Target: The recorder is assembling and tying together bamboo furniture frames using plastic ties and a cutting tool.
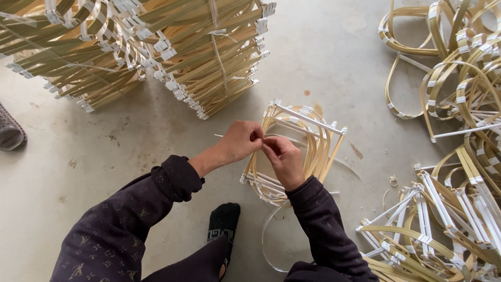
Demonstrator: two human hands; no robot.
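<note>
Pinching a thin white strip (pixel 261 140), my left hand (pixel 241 140) and right hand (pixel 283 158) meet fingertip to fingertip. Both hover over the bamboo frame (pixel 313 137) on the floor (pixel 104 151)

Stacked bamboo frames (pixel 156 52), black sock (pixel 224 219)

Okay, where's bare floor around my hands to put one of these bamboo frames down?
Bare concrete floor lies left of your left hand, between the tied stack of frames and your sleeve. A second strip runs behind the frame under your right hand, around. The right side is crowded with loose frames.
</note>
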